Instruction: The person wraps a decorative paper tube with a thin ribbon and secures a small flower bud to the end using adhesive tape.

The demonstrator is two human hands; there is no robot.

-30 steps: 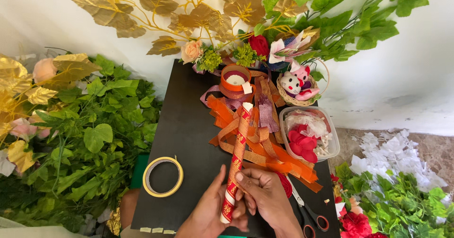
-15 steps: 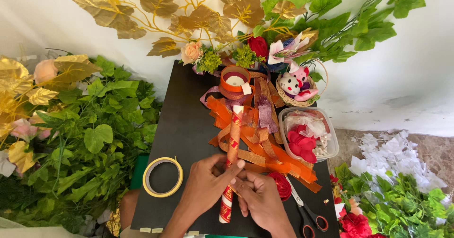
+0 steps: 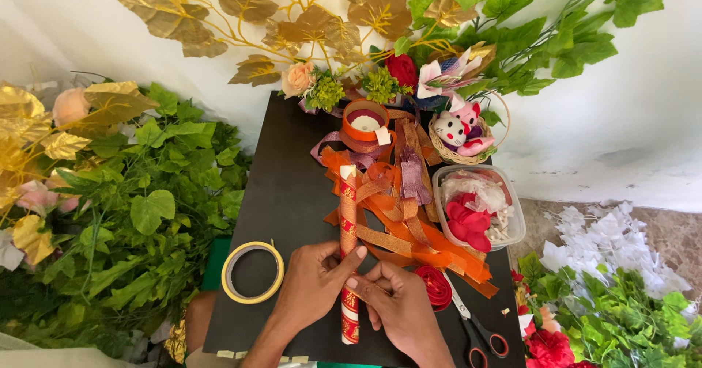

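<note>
A long tube wrapped in red and gold ribbon [image 3: 348,214] lies lengthwise on the black board [image 3: 292,185]. My left hand [image 3: 313,284] grips the tube's lower part from the left, thumb pressed on the wrap. From the right, my right hand [image 3: 398,306] pinches the same spot with its fingertips. Just beyond the hands lies a heap of orange and gold ribbon strips [image 3: 409,229].
A yellow tape ring [image 3: 252,271] lies left of my hands. Scissors [image 3: 479,331] and a red fabric rose [image 3: 437,287] lie to the right. Behind those stand a clear box of petals [image 3: 479,207], a small basket with a plush toy [image 3: 462,130] and an orange ribbon spool [image 3: 364,123]. Artificial foliage borders the board.
Both hands have slid a little up the tube and closed tighter on it. The tube has stayed in nearly the same place.
</note>
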